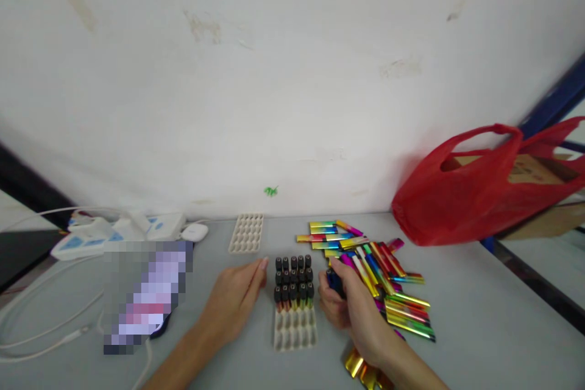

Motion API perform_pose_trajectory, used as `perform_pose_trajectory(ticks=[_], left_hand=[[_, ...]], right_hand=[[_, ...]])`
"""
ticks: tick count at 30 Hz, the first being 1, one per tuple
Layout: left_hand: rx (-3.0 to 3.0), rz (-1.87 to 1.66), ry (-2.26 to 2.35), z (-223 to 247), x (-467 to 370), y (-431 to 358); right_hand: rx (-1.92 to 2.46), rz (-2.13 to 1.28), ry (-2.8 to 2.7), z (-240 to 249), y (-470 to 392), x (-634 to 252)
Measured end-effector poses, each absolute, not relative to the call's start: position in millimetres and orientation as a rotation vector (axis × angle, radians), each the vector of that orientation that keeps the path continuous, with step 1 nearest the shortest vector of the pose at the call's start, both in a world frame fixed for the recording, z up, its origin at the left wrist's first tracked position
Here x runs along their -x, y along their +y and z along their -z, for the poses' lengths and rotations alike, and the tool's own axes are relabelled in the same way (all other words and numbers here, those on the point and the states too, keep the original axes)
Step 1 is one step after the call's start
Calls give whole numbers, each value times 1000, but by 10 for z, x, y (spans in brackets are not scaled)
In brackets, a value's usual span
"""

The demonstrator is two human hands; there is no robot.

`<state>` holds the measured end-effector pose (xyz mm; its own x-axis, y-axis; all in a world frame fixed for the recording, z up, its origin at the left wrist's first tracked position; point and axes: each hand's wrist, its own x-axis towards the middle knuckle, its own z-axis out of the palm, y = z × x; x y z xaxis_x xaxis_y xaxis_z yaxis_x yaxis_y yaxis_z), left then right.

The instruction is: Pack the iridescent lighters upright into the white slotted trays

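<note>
A pale tray [295, 340] with rows of round hollows lies between my hands. Its far rows hold several upright black-topped tubes [294, 292], with coloured metallic bodies showing below the tops in the nearest row. My left hand [235, 295] rests just left of the tray, fingers drawn together and nothing visible in them. Right of the tray, my right hand [350, 301] is closed around a dark blue-black piece [336, 283]; its far end is hidden in the palm. Beside and beyond that hand lies a loose pile of shiny multicoloured metallic sticks [379, 262].
Another pale hollowed tray [247, 233] lies near the wall. At left are a power strip [123, 234], a white plug-like device [195, 231], white cables and a blurred-out phone-like object [153, 298]. Gold pieces [363, 368] lie under my right forearm. A red bag [479, 189] stands at right.
</note>
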<state>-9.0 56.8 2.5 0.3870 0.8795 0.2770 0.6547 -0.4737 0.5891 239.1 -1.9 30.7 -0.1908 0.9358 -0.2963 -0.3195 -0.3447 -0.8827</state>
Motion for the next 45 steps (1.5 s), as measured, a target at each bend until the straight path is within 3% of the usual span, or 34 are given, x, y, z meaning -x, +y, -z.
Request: perform_pose_trajectory(ticks=[12, 30, 39, 45], left_hand=[[-2288, -718, 1323, -48, 71, 562], [-2300, -697, 1329, -70, 52, 544], [-2344, -635, 1415, 24, 77, 602], [-2354, -538, 1441, 17, 65, 591]], right_hand=[[1095, -1597, -941, -258, -48, -2402], [1103, -1754, -863, -304, -23, -2416], [1209, -951, -1050, -427, -164, -2410], [1067, -626, -1412, -413, -265, -2457]])
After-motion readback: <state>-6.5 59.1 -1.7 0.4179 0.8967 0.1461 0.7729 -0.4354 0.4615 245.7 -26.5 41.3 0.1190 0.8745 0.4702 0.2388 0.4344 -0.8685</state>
